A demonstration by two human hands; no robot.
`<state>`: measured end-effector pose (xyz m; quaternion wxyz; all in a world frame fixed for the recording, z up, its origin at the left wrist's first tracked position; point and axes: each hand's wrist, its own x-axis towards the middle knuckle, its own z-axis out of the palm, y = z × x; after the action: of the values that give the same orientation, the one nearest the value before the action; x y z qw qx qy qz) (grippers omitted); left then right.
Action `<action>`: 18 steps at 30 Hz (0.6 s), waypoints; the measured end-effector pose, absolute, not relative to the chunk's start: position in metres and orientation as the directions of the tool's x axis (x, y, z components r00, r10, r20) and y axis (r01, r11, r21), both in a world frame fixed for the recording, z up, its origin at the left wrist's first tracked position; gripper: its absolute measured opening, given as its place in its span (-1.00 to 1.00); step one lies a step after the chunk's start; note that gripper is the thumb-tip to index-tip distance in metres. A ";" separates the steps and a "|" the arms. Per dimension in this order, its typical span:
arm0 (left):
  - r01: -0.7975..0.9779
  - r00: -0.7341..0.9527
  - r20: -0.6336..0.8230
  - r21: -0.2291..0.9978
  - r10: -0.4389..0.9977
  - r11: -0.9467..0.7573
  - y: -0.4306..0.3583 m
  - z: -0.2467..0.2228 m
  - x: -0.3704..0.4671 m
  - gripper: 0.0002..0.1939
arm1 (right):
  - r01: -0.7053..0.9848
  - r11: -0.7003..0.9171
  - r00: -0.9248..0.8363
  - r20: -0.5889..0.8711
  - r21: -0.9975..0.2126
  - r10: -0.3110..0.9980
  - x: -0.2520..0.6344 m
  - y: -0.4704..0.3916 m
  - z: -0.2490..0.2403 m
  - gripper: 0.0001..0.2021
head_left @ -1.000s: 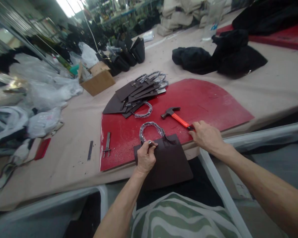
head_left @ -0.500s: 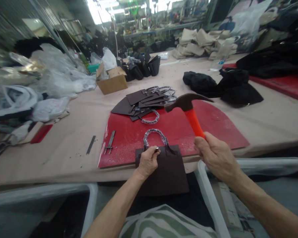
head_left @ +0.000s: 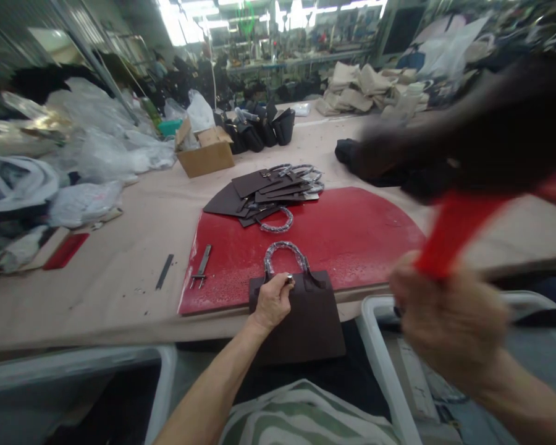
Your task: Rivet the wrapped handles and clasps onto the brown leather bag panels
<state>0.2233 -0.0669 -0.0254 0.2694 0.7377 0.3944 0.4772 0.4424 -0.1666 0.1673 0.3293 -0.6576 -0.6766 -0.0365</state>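
Note:
My left hand (head_left: 273, 301) pinches a small shiny metal piece (head_left: 290, 279) against the upper part of a dark brown panel (head_left: 306, 327). The panel has a plastic-wrapped loop handle (head_left: 285, 247) and overhangs the table's front edge. My right hand (head_left: 449, 315) is closed round the orange-red grip of a hammer (head_left: 463, 228), raised at the right and smeared by motion. Beneath the panel's top lies a red board (head_left: 352, 235). More brown panels (head_left: 259, 191) with wrapped handles are piled at the board's back left.
A forked metal tool (head_left: 204, 266) rests on the board's left side, with a dark strip (head_left: 165, 272) beside it. Behind are a cardboard box (head_left: 206, 157) and black pouches (head_left: 264, 130). White bins (head_left: 171, 371) stand below the front edge.
My right hand has lifted the hammer up and to the right, closer to the camera. My left hand keeps its pinch on the panel. The view has shifted slightly.

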 end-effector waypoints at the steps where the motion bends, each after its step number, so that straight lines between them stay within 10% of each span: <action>1: 0.327 0.236 0.493 0.771 0.837 -0.546 -0.067 -0.025 0.223 -0.87 | 0.917 0.164 0.003 0.416 -0.365 0.910 0.441 -0.168 0.153 -0.71; 6: 0.308 0.261 0.501 0.767 0.825 -0.563 -0.067 -0.024 0.221 -0.86 | 0.977 0.056 -0.081 -0.113 -0.207 0.990 0.456 -0.164 0.106 -0.76; 13: 0.312 0.249 0.490 0.776 0.835 -0.549 -0.068 -0.022 0.222 -0.88 | 0.939 -0.131 0.074 -0.184 -0.319 0.980 0.488 -0.119 0.074 -0.65; 18: 0.323 0.257 0.483 0.774 0.837 -0.545 -0.069 -0.022 0.219 -0.88 | 0.974 -0.061 0.084 0.095 -0.219 0.992 0.468 -0.097 0.052 -0.70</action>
<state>0.2192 -0.0692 -0.0222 0.2744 0.7436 0.3902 0.4684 0.4680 -0.0970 0.0522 0.1135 -0.7273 -0.6757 0.0401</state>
